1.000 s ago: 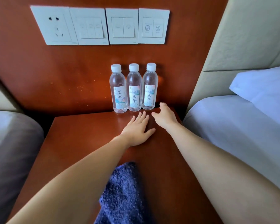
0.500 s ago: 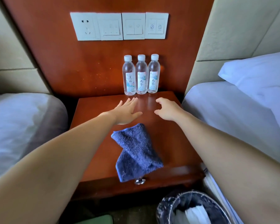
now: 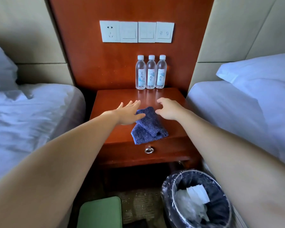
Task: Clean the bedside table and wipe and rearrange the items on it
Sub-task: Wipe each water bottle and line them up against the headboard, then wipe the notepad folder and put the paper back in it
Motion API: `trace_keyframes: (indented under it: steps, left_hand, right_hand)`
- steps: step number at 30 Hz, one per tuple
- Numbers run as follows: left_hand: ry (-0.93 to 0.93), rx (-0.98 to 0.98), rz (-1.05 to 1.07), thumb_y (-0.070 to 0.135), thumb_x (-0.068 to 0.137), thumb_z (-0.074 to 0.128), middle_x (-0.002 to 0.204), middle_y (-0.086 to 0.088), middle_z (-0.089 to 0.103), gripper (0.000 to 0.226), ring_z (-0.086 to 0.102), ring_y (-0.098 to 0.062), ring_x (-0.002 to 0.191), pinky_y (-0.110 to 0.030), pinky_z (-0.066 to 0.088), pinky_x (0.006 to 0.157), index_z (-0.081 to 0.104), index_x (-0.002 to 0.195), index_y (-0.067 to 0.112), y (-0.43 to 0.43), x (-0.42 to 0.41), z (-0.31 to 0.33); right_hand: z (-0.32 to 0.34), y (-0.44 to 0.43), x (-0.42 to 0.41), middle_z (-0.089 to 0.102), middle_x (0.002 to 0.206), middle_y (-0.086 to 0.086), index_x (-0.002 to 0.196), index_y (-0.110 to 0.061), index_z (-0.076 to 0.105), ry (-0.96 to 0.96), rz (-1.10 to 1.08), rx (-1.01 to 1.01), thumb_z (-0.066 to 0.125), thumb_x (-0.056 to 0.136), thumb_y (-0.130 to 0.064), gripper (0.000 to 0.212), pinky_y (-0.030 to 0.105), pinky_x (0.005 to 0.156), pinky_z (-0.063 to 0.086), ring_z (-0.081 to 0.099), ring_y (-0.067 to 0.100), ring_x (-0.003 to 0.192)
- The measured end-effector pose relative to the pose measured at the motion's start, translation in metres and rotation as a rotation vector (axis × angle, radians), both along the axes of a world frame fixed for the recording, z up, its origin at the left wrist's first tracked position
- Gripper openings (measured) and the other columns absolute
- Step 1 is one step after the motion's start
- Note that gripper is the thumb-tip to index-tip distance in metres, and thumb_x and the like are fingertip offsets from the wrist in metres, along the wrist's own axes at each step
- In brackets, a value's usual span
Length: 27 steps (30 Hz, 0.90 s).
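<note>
While your left hand (image 3: 129,113) is stretched out flat with its fingers straight, it holds nothing. Its thumb side lies over the far corner of the blue cloth (image 3: 149,127), but you cannot tell if it touches the cloth or floats just above it. Your right hand (image 3: 169,109) is just beside the cloth on the other side. Its fingers are bent a little, like a loose claw, and nothing is in them. Both hands are over the top of the bedside table (image 3: 109,99).

The blue cloth lies folded and bunched up on the table, near the front edge. One corner hangs a bit over the front. Just under that corner is a shiny ring handle (image 3: 149,150) on the drawer.

At the back of the table, three water bottles (image 3: 150,73) stand up straight in a tight row. They have white caps and pale labels. They are close to the wood panel (image 3: 89,55) behind them and well apart from your hands. Higher up on the panel is a row of white wall plates (image 3: 136,32), one plug socket and some switches.

You have a bed on the left (image 3: 31,112) and a bed on the right (image 3: 229,104), both with white sheets. A white pillow (image 3: 262,71) lies on the right one. Down on the floor, near the table's front right corner, is a bin (image 3: 168,191) with a dark bag and white paper inside.
</note>
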<state>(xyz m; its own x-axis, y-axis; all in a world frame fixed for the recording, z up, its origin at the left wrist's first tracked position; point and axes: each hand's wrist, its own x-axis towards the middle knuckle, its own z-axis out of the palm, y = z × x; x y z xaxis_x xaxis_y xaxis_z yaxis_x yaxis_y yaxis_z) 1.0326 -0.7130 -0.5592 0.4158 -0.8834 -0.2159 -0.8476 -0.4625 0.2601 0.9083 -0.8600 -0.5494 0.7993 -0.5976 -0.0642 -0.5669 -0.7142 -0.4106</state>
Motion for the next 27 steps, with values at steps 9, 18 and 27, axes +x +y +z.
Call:
trace_keyframes:
  steps: [9,18,27]
  left_hand:
    - [-0.001,-0.010,0.010,0.049,0.104,0.029,0.165,0.001,-0.004,0.071,-0.008,-0.016,0.151,-0.043,-0.009,0.121,-0.007,0.157,0.018,0.053,-0.045,-0.010]
    - [-0.026,-0.054,0.018,0.049,0.103,0.031,0.165,-0.002,0.000,0.072,-0.006,-0.017,0.151,-0.043,-0.007,0.121,-0.003,0.157,0.016,0.092,-0.082,-0.036]
    - [0.045,-0.048,0.061,0.056,0.101,0.033,0.164,-0.007,0.002,0.074,0.001,-0.027,0.151,-0.041,0.003,0.123,-0.002,0.157,0.022,0.129,-0.120,-0.071]
  right_hand:
    - [-0.010,0.057,-0.045,0.042,0.151,0.008,0.150,-0.019,0.034,0.010,0.037,-0.041,0.056,0.096,-0.026,0.059,0.036,0.103,0.039,0.045,0.029,0.133]
    - [-0.031,0.099,-0.083,0.048,0.145,0.010,0.147,-0.016,0.038,0.018,0.063,-0.082,0.060,0.094,-0.028,0.059,0.036,0.103,0.042,0.049,0.030,0.129]
    - [-0.059,0.135,-0.115,0.045,0.149,0.009,0.149,-0.015,0.037,0.019,0.090,-0.066,0.065,0.090,-0.031,0.067,0.037,0.112,0.034,0.043,0.026,0.137]
